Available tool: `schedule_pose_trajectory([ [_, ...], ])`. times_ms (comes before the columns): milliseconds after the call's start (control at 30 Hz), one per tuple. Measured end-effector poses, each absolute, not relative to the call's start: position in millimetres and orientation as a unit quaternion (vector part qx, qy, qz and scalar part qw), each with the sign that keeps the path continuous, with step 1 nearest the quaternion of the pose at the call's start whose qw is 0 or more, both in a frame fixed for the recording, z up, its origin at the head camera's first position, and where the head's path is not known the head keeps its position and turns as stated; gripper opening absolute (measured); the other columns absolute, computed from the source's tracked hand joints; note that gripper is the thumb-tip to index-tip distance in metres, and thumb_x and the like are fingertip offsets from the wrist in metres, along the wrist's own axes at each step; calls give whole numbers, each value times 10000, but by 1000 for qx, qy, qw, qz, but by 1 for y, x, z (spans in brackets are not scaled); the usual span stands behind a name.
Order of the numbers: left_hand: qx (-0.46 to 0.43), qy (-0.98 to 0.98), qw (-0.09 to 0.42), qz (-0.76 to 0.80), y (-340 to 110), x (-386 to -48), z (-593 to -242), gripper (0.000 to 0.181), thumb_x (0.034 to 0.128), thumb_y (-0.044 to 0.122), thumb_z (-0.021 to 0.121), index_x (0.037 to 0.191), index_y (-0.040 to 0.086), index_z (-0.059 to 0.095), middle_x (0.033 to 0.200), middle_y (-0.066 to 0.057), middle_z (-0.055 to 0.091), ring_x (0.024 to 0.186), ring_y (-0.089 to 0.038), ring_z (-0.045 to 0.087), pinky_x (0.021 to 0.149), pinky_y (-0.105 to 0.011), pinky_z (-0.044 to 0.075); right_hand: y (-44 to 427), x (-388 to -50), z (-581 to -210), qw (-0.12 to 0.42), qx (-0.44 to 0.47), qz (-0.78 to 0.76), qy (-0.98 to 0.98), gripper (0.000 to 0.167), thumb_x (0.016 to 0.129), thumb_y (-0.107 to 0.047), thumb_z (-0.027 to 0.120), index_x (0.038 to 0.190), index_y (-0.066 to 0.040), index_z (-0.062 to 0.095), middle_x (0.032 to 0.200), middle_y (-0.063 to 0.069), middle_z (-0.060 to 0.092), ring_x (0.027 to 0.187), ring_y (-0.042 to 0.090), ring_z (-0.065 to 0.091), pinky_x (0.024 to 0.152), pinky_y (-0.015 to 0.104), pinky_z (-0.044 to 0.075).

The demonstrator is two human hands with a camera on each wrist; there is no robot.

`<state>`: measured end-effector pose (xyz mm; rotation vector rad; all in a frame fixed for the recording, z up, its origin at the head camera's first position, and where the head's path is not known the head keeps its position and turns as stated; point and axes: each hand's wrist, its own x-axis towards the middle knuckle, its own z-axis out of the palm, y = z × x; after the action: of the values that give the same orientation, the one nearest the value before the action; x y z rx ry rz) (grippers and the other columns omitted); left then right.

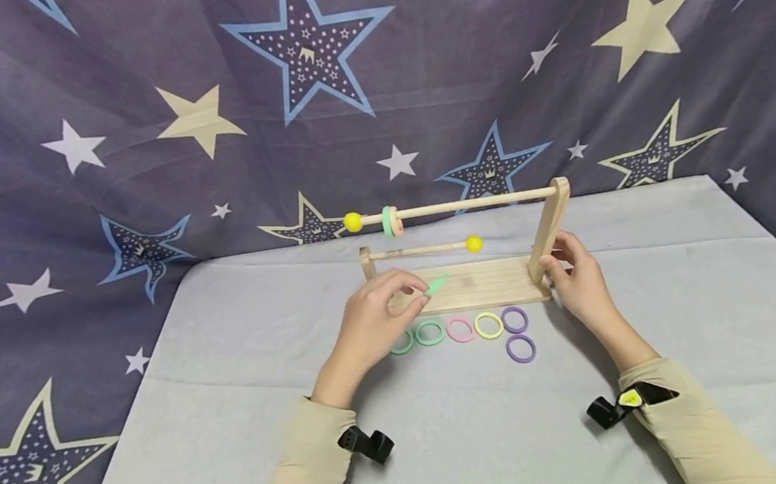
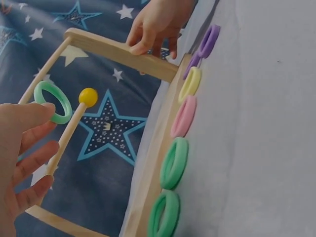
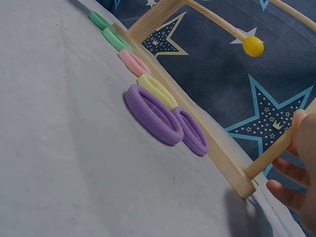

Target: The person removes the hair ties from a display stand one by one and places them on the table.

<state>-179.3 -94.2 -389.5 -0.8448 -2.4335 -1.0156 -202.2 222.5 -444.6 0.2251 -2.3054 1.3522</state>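
Note:
My left hand (image 1: 376, 315) pinches a green ring (image 2: 63, 101) between thumb and forefinger, in front of the wooden stand (image 1: 468, 285). In the left wrist view the ring is near the yellow ball (image 2: 88, 97) on the end of the lower rod (image 2: 66, 136), apart from it as far as I can tell. With thumb and fingers my right hand (image 1: 583, 284) grips the stand's tall right upright (image 1: 550, 227). A green ring (image 1: 387, 222) and a peach ring (image 1: 396, 222) hang on the upper rod (image 1: 477, 203), close to its yellow ball (image 1: 353, 222).
Along the front of the base lie green rings (image 1: 430, 333), a pink ring (image 1: 460, 329), a yellow ring (image 1: 489, 325) and a purple ring (image 1: 515, 319). A second purple ring (image 1: 521, 349) lies nearer me. Behind the grey-covered table (image 1: 483, 447) hangs a star-patterned cloth (image 1: 410, 56).

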Motion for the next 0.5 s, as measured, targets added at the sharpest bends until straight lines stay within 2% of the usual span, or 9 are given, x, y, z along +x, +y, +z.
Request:
schedule_pose_trajectory([
  [200, -310, -869, 169, -347, -87, -179, -394, 103, 879, 177, 767, 959, 207, 710, 974, 88, 697, 902, -104, 638, 770, -306, 502, 223, -203, -446, 229, 84, 493, -835, 373, 951, -13, 606, 1292, 95, 503, 1172, 301, 626, 927, -168, 472, 724, 80, 417],
  [500, -331, -875, 134, -328, -77, -178, -399, 100, 886, 198, 762, 960, 232, 704, 995, 117, 701, 934, -72, 630, 835, -325, 490, 223, -204, -447, 232, 85, 490, -836, 377, 952, -35, 608, 1290, 94, 502, 1175, 301, 626, 927, -189, 458, 723, 83, 414],
])
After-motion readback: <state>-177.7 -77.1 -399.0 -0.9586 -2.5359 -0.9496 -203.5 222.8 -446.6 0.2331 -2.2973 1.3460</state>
